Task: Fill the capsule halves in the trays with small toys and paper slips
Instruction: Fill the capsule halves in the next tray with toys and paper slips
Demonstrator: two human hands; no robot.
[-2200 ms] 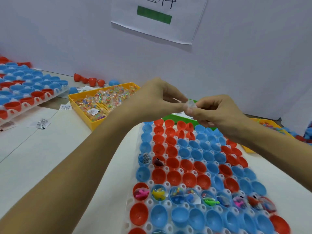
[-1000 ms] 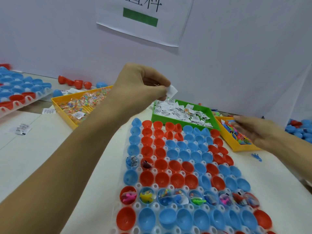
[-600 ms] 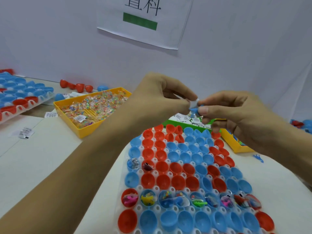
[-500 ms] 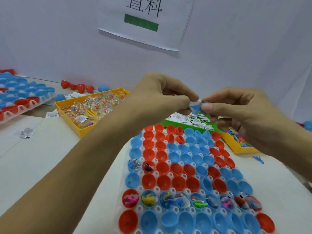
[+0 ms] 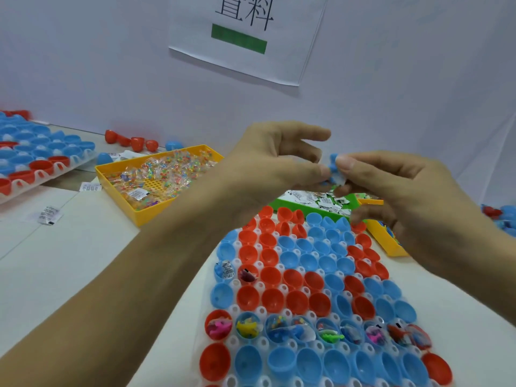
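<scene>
My left hand (image 5: 273,163) and my right hand (image 5: 396,191) meet above the far end of the white capsule tray (image 5: 262,310). Between their thumbs and forefingers they pinch a small blue toy (image 5: 332,163) with a white paper slip (image 5: 339,180) against it. My left hand's other fingers are spread. The tray holds several red and blue capsule halves. One near row (image 5: 315,329) has toys in it. Two halves at the left hold a slip (image 5: 225,270) and a dark toy (image 5: 247,275). My hands hide part of the tray's far end.
A green tray of paper slips (image 5: 315,201) sits behind the capsule tray. A yellow tray of wrapped toys (image 5: 156,177) stands at the left, another yellow toy tray (image 5: 385,241) at the right. A second capsule tray (image 5: 33,152), loose red halves (image 5: 131,141) and stray slips (image 5: 50,216) lie further left.
My right hand came back from the right yellow tray with a blue toy and met my left hand, which held a slip. Since then my left fingers have spread.
</scene>
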